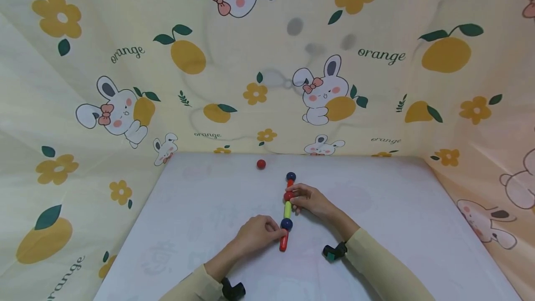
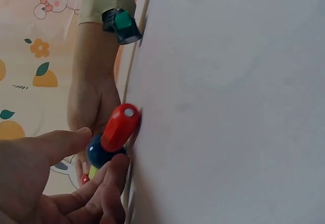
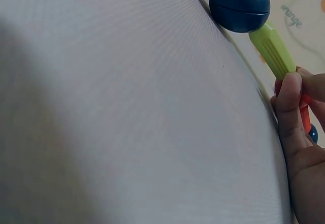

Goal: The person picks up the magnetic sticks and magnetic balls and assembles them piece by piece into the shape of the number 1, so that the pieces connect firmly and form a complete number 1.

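A line of toy rods and balls, joined end to end, lies between the hands in the head view. From the near end it runs: red rod (image 1: 283, 243), blue ball (image 1: 286, 224), yellow-green rod (image 1: 287, 210), red ball (image 1: 288, 196), orange-red rod (image 1: 290, 183), far blue ball (image 1: 291, 176). The left hand (image 1: 257, 234) pinches the near blue ball (image 2: 96, 152) between thumb and fingers, beside the red rod (image 2: 120, 127), whose end shows a silvery disc. With thumb and fingertips, the right hand (image 1: 311, 200) grips the red ball, largely covered in the right wrist view.
A loose red ball (image 1: 261, 164) sits near the back edge of the white table (image 1: 200, 199). Behind and at the sides hangs a cream curtain (image 1: 234, 55) printed with rabbits and oranges. Both wrists carry a small black device (image 1: 335, 251).
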A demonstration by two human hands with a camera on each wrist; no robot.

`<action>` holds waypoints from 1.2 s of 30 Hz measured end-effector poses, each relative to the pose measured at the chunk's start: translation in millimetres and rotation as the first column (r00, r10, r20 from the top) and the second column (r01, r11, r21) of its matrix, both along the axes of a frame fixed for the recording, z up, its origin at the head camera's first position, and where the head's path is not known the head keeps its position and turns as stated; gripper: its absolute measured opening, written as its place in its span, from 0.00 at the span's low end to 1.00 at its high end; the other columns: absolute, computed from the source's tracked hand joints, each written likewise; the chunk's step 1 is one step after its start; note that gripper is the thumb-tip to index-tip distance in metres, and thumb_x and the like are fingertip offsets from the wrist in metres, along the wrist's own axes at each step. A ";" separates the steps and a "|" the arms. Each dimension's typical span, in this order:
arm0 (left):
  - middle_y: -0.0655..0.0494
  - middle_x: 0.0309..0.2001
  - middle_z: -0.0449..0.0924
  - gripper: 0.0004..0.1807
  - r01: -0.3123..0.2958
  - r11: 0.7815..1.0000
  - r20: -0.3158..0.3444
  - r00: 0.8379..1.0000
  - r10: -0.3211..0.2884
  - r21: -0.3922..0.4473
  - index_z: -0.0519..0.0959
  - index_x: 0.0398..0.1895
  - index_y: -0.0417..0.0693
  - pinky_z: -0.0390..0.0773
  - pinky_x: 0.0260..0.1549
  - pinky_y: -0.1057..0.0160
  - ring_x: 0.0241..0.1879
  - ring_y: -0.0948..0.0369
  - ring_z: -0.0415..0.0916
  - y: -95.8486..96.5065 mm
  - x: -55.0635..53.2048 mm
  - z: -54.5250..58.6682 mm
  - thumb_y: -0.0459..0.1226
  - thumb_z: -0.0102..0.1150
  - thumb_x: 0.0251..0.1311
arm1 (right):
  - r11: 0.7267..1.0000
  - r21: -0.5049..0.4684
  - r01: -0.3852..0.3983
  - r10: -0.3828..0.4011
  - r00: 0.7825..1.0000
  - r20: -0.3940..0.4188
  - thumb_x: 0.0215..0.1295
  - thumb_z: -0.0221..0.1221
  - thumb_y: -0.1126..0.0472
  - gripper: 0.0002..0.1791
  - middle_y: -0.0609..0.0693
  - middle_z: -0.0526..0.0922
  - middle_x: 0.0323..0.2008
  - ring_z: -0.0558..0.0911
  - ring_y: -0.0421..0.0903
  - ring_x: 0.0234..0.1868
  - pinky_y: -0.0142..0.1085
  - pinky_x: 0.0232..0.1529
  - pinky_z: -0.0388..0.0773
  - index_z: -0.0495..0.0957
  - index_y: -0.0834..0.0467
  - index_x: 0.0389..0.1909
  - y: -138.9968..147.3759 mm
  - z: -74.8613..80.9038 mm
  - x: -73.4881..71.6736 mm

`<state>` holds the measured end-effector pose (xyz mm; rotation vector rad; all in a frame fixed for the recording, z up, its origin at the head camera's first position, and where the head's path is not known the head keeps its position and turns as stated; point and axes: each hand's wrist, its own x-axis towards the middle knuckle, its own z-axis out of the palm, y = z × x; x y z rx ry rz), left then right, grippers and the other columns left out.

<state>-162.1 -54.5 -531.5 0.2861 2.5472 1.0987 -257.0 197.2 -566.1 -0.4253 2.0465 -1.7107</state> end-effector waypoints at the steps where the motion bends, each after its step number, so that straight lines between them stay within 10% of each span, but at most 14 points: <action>1: 0.64 0.26 0.82 0.17 -0.005 1.000 -0.009 1.000 0.005 -0.001 0.87 0.35 0.55 0.74 0.33 0.59 0.32 0.62 0.76 -0.6 -1.2 -0.1 0.57 0.73 0.65 | 1.000 0.001 0.000 0.000 1.000 0.002 0.79 0.62 0.62 0.25 0.60 0.84 0.57 0.84 0.48 0.42 0.35 0.45 0.86 0.73 0.60 0.73 0.2 -0.3 0.0; 19: 0.62 0.36 0.85 0.13 -0.089 0.996 -0.094 0.992 0.089 0.005 0.86 0.44 0.56 0.80 0.38 0.58 0.40 0.60 0.79 -16.6 -35.2 20.4 0.52 0.74 0.66 | 1.000 0.009 0.016 -0.016 1.000 0.008 0.78 0.63 0.61 0.24 0.57 0.86 0.57 0.85 0.48 0.42 0.36 0.46 0.87 0.75 0.57 0.72 0.4 -4.1 -1.0; 36: 0.59 0.41 0.87 0.13 -0.128 0.991 -0.141 0.981 0.133 0.043 0.85 0.49 0.55 0.84 0.42 0.58 0.43 0.59 0.82 -31.3 -83.4 10.6 0.49 0.73 0.69 | 1.000 0.001 0.026 -0.026 0.999 0.031 0.78 0.64 0.60 0.26 0.58 0.85 0.58 0.85 0.48 0.42 0.36 0.46 0.87 0.74 0.58 0.73 -0.7 -0.1 1.8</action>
